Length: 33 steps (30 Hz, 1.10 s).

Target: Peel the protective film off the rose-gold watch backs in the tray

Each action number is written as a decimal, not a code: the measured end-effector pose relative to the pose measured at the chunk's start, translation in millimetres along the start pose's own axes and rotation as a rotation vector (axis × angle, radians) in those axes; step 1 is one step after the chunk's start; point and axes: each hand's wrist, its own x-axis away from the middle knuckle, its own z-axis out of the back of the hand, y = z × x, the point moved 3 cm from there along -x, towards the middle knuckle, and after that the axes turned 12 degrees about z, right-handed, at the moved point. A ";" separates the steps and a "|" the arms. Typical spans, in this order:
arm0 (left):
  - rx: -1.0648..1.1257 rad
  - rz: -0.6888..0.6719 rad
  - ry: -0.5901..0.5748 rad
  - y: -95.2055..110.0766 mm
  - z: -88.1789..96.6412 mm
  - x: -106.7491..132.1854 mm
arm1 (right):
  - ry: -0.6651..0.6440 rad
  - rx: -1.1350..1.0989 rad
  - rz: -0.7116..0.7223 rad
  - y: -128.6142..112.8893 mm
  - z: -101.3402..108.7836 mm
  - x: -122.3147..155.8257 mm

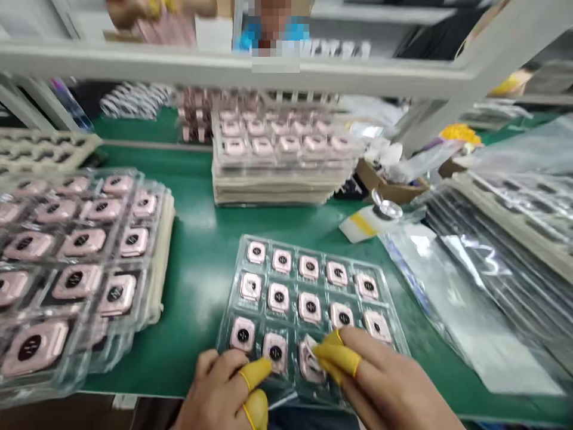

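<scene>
A clear plastic tray (293,325) with rows of pink square cases, each with a black round mark, lies in front of me. My right hand (376,376), with yellow finger cots, is closed on a small white wipe (310,346). The wipe presses on a pink case (312,369) in the near row, partly covered by my fingers. My left hand (224,388), also wearing yellow finger cots, rests at the tray's near left corner. Its index finger stretches towards another pink case (274,353), its thumb apart below.
Stacked trays of pink cases (80,280) stand left; another stack (277,161) stands behind. A white bottle with yellow band (364,224) and plastic sheets (483,298) lie right. A grey frame bar (224,68) crosses above the green table (197,269). A person (273,36) is opposite.
</scene>
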 end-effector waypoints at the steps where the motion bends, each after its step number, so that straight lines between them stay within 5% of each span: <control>1: 0.037 0.023 0.003 -0.9 0.2 4.2 | 0.014 -0.010 -0.011 -0.6 1.2 -4.4; 7: 0.138 0.129 -0.006 2.2 7.8 3.3 | -0.056 -0.087 -0.054 -6.6 -11.4 -21.6; 13: 0.118 0.017 -0.167 8.2 1.7 -10.6 | -0.128 -0.068 0.024 -20.7 -29.5 -39.1; 18: 0.121 0.006 -0.176 6.9 2.1 -10.0 | -0.239 -0.072 0.068 -22.2 -30.1 -42.9; 27: 0.146 0.045 -0.020 -9.6 15.2 -3.8 | -0.189 -0.122 0.080 -13.7 -20.0 -49.4; 33: 0.054 0.089 -0.135 -23.3 27.3 -2.4 | -0.081 -0.178 0.066 -17.4 -35.2 -77.1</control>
